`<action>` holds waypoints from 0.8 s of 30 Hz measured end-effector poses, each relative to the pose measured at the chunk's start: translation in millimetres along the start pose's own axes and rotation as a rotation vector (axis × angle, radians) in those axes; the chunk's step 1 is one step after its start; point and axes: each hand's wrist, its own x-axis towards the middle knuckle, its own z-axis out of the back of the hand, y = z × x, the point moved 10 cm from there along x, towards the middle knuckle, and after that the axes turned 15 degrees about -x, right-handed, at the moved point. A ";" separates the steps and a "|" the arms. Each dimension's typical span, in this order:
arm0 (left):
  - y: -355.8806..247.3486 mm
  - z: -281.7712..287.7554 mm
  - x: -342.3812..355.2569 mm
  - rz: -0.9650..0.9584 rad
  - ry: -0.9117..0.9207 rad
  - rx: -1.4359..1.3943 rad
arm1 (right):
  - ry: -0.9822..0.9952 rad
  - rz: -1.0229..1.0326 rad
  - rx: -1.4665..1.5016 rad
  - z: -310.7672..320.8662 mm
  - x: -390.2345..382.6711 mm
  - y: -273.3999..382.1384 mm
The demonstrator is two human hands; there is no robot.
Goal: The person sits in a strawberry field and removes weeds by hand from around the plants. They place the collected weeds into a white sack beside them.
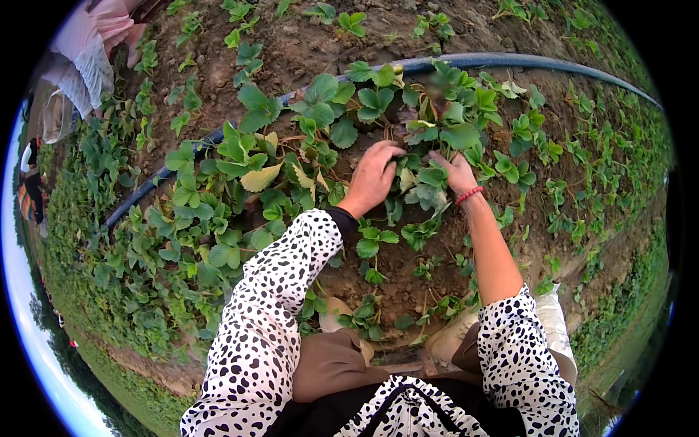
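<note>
A leafy strawberry plant grows from brown soil in front of me, with a few dull, yellowed leaves low down. At its left side is my left hand, fingers curled together close to the base of the stems; anything in the fingertips is hidden. From the right, my right hand, with a red bead bracelet at the wrist, closes its thumb and fingers round the plant's stems. Leaves cover part of those fingers. Limp greyish leaves hang between the two hands.
A dark hose curves across the bed behind the plant and down to the left. More strawberry plants crowd the left side. Runners and small plants spread at right. Another person's pink clothing shows at upper left, beside a clear plastic bag.
</note>
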 end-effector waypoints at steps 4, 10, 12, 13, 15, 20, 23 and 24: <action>-9.0 -15.7 -6.9 -0.031 0.057 0.052 | -0.074 0.051 0.014 11.4 16.8 28.0; 23.9 27.6 13.8 0.223 -0.352 -0.115 | -0.220 0.082 0.036 17.0 38.6 49.3; 42.4 24.7 26.0 0.350 -0.315 -0.156 | -0.234 0.084 0.065 18.7 36.6 42.3; 46.2 20.2 31.6 0.377 -0.269 -0.131 | -0.256 0.045 0.057 22.6 31.0 33.6; 49.0 13.5 36.2 0.319 -0.287 -0.074 | -0.297 -0.032 0.034 28.6 14.3 29.9; 45.5 12.9 41.0 0.077 -0.333 0.105 | -0.247 0.031 0.384 21.4 3.3 39.7; 44.0 3.3 33.5 0.090 -0.294 0.050 | -0.260 0.035 0.405 43.1 -2.0 53.6; 44.0 6.9 31.7 0.085 -0.333 0.016 | -0.321 0.061 0.443 48.3 -1.7 58.3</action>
